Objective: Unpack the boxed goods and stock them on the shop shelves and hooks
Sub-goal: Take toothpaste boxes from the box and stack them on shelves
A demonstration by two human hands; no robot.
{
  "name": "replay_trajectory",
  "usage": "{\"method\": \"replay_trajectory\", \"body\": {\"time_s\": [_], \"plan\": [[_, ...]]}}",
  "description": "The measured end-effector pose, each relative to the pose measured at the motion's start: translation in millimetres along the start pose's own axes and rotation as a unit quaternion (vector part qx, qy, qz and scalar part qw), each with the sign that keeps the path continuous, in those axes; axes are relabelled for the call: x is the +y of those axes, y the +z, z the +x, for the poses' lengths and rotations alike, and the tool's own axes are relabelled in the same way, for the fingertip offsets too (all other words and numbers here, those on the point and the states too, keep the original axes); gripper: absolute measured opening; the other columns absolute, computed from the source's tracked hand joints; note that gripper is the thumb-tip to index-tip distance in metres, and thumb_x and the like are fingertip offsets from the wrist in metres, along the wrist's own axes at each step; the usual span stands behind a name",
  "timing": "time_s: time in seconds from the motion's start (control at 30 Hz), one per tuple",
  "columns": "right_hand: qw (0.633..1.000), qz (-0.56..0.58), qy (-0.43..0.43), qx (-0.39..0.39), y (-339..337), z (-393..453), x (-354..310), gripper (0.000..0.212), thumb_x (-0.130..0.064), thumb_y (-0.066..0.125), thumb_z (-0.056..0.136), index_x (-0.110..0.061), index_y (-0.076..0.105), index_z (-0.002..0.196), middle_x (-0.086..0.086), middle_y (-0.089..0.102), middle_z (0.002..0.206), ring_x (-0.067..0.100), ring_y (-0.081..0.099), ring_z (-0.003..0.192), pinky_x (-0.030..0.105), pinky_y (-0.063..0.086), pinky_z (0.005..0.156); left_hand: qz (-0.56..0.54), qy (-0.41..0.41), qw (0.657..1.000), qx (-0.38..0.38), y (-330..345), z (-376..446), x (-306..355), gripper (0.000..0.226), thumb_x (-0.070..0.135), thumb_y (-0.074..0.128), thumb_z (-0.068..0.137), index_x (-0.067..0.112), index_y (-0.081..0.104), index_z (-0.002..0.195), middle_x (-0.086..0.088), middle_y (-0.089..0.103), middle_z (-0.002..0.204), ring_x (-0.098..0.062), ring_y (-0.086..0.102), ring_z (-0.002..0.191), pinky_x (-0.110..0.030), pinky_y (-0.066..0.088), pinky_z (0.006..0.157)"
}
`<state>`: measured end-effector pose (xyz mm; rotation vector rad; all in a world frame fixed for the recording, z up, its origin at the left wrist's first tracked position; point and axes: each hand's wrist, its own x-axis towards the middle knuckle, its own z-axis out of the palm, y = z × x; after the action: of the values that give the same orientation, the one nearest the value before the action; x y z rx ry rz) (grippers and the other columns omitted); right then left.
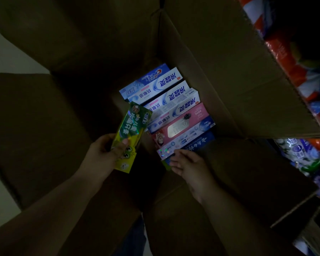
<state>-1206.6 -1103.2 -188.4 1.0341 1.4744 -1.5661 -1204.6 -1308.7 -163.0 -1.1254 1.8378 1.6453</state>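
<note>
Toothpaste cartons (166,109) lie side by side at the bottom of the big cardboard box (220,74), a fanned row I can read from here: a blue Crest carton (151,75) at the far end, three white-and-blue ones next, then a pink carton (179,124), then darker blue ones nearest me. My left hand (107,150) holds a green-and-yellow children's toothpaste carton (131,133) lifted above the row, fingers and thumb clamped around its lower half (cartoon frog eyes show just past the thumb). My right hand (187,161) reaches down at the near end of the row, fingers loosely spread and relaxed, fingertips at the edge of the nearest blue carton (190,145); whether they actually touch it I cannot tell in this dim light. The box flaps stand open on all sides. Beyond the right flap, shelves (303,154) carry bright orange, blue and white packaged goods (288,58).
</note>
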Motion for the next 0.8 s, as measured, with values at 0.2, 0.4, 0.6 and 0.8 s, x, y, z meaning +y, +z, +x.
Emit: {"method": "replay_trajectory", "body": {"time_s": [0.2,0.4,0.6,0.8], "plan": [[0.999,0.014,0.042,0.021,3,17,-3,0.019,-0.012,0.054,0.095,-0.013,0.058,0.114,0.008,0.063,0.1,0.016,0.061,0.092,0.025,0.051,0.078,0.006,-0.001,1.0,-0.007,2,2,-4,0.021,0.025,0.06,0.091,0.015,0.062,0.109,-0.004,0.07,0.092,-0.011,0.067,0.072,-0.02,0.053,0.054],[0.989,-0.046,0.044,0.131,5,47,1,0.051,-0.024,0.063,0.09,-0.018,0.043,0.136,0.01,0.056,0.124,0.019,0.056,0.09,0.028,0.044,0.065,-0.014,-0.013,0.999,-0.031,-11,6,-10,0.021,0.028,0.061,0.088,0.018,0.064,0.107,-0.002,0.073,0.095,-0.006,0.069,0.074,-0.018,0.054,0.061],[0.987,0.001,0.053,0.151,3,93,-3,0.063,-0.031,0.064,0.089,-0.014,0.034,0.142,0.011,0.049,0.135,0.031,0.05,0.12,0.038,0.045,0.089,-0.047,0.005,0.997,-0.06,-17,10,-13,0.022,0.027,0.06,0.085,0.017,0.066,0.104,0.002,0.075,0.09,-0.009,0.07,0.077,-0.019,0.057,0.065],[0.985,0.054,0.093,0.133,10,111,6,0.062,-0.032,0.063,0.09,-0.012,0.037,0.143,0.014,0.047,0.137,0.032,0.052,0.12,0.037,0.05,0.081,-0.024,0.061,0.995,-0.08,-16,7,-20,0.027,0.033,0.06,0.077,0.025,0.066,0.102,0.008,0.074,0.088,-0.002,0.069,0.075,-0.014,0.053,0.061]]}}
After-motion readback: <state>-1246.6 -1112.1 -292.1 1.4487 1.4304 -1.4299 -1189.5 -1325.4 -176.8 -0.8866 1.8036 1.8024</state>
